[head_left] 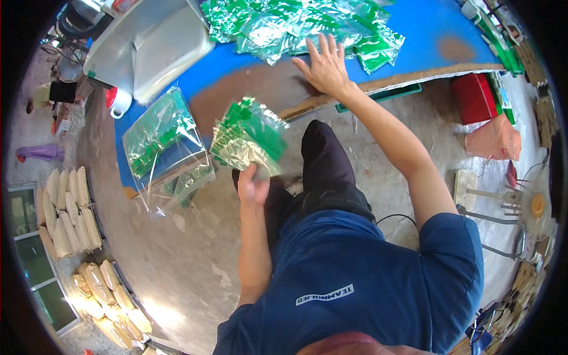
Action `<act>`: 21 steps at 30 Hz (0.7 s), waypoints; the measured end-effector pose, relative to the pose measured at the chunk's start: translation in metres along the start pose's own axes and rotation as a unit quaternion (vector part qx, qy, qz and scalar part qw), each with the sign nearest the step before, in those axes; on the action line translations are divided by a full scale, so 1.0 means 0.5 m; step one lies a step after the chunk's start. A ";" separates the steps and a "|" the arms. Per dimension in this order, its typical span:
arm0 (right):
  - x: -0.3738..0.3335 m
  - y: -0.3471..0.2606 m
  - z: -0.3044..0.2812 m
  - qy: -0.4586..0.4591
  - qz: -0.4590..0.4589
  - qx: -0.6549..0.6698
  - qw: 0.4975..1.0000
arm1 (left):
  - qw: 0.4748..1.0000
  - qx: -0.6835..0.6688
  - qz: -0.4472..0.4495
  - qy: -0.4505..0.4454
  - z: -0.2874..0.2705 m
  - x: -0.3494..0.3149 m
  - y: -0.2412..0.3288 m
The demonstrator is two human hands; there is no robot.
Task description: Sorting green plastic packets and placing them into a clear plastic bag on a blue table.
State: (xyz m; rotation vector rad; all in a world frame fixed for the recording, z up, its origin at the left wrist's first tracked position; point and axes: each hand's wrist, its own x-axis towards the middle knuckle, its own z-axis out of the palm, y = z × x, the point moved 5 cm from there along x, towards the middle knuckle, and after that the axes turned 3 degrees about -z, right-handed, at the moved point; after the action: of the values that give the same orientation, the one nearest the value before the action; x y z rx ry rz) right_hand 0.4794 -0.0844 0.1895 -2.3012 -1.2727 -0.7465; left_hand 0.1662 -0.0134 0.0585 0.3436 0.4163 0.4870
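Note:
My left hand is closed round the lower edge of a fanned bundle of green-and-clear plastic packets, held up in front of the table's near edge. Stretched forward over the table, my right hand has its fingers spread and nothing in it. Its fingertips reach the near side of a wide heap of similar shiny green packets; whether they touch cannot be told. Left of the bundle, a large clear plastic bag with green packets inside lies on the table corner, its near end hanging over the edge.
The blue table has worn brown patches. A metal tray holding clear plastic sheets and a white mug with a red lid stand at left. Right, on the floor, are a red box, a pinkish bag and a fan. Filled sacks are stacked left.

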 end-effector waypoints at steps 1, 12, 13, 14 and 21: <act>-0.022 0.031 0.030 -0.042 0.024 -0.081 0.996 | 1.000 -0.016 -0.004 -0.001 -0.013 0.007 -0.005; 0.018 0.010 -0.023 -0.040 0.054 0.024 0.997 | 0.999 -0.036 -0.005 0.025 -0.022 0.010 -0.002; 0.004 0.041 -0.001 -0.057 0.071 -0.110 0.990 | 0.999 -0.043 -0.012 0.016 -0.025 0.011 -0.010; -0.008 0.024 -0.004 -0.052 0.068 -0.106 0.991 | 0.998 -0.011 0.002 0.055 -0.042 0.000 -0.004; -0.144 -0.107 -0.063 -0.202 -0.131 0.281 0.929 | 0.997 0.007 0.005 0.081 -0.014 -0.043 0.046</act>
State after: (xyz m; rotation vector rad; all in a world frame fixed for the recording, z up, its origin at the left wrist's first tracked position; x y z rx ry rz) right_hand 0.3936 -0.1221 0.1737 -1.8725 -1.7255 0.0515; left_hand 0.1371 -0.0040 0.0684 0.3209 0.5762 0.5231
